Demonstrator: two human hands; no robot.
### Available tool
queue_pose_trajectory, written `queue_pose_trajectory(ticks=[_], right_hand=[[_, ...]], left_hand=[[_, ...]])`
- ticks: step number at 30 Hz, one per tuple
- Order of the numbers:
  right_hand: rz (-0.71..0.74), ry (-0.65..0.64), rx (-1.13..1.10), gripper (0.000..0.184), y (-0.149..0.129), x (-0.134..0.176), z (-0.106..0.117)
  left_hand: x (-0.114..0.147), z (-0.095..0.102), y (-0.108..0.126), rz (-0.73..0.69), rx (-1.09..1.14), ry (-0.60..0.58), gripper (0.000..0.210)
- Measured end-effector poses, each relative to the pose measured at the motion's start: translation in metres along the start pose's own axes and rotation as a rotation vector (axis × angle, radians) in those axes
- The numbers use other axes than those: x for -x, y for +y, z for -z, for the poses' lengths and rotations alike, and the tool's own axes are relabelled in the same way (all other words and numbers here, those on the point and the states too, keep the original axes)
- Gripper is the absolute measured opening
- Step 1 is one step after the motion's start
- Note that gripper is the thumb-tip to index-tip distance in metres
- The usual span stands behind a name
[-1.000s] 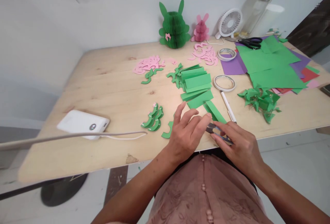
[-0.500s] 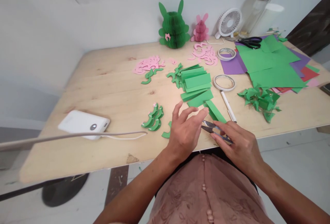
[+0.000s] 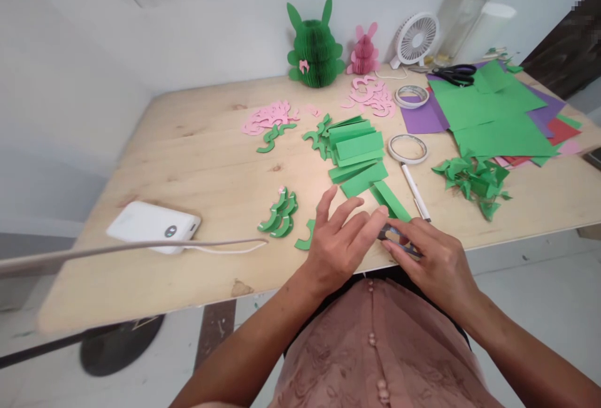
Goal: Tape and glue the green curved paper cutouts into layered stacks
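My right hand grips a small pair of thread snips with dark blades and bluish handles, just above the table's front edge. Close by on the left, my left hand has its thumb side drawn in at the snips' tip, and its other fingers are raised and bent. What it pinches, if anything, is hidden. A curved green paper piece lies beside the left hand, partly covered by it. Further left are stacked green scalloped pieces with small whitish strips. Folded green paper strips lie beyond my hands.
Tape rolls, a white pen and green scraps lie to the right. Coloured sheets carry black scissors. Paper bunnies and a fan stand behind. A white power bank sits left, near a cable.
My left hand has shifted slightly right, toward the snips, and its fingertips now cover more of the blades. My right hand keeps its hold, nearly in place.
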State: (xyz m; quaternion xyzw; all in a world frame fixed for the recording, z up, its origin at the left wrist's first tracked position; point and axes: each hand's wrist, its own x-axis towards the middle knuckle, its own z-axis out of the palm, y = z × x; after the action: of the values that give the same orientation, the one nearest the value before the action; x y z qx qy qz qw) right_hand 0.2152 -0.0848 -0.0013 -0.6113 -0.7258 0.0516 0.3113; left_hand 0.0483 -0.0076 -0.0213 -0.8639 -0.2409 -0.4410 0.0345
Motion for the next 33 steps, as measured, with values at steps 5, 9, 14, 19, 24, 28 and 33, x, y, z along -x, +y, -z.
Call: queue_pose_trajectory(ticks=[5,9,14,19,24,28,33], right_hand=[[-0.012,-0.007,-0.025,0.024,0.001,0.0,-0.001],[-0.037,-0.028,-0.03,0.024,0.002,-0.001,-0.001],[-0.038,-0.016,-0.016,0.025,0.005,-0.002,0.0],[-0.017,0.004,0.012,0.024,0.003,-0.003,-0.001],[0.002,0.02,0.037,0.024,0.002,-0.002,-0.002],[-0.005,0.021,0.04,0.023,0.003,-0.001,-0.001],[0.026,0.05,0.068,0.024,0.002,0.0,-0.001]], left_hand=[[0.002,-0.001,0.0,-0.04,-0.034,0.018,0.028],[0.006,-0.003,-0.003,-0.07,-0.027,0.024,0.028],[0.005,-0.005,-0.004,0.136,0.122,0.024,0.039],[-0.004,0.002,0.001,0.608,0.506,0.094,0.049],[-0.011,0.011,0.006,0.979,0.85,0.086,0.044],[-0.016,0.014,0.01,1.166,1.04,0.101,0.044],[-0.018,0.011,0.016,1.231,1.153,0.169,0.048]])
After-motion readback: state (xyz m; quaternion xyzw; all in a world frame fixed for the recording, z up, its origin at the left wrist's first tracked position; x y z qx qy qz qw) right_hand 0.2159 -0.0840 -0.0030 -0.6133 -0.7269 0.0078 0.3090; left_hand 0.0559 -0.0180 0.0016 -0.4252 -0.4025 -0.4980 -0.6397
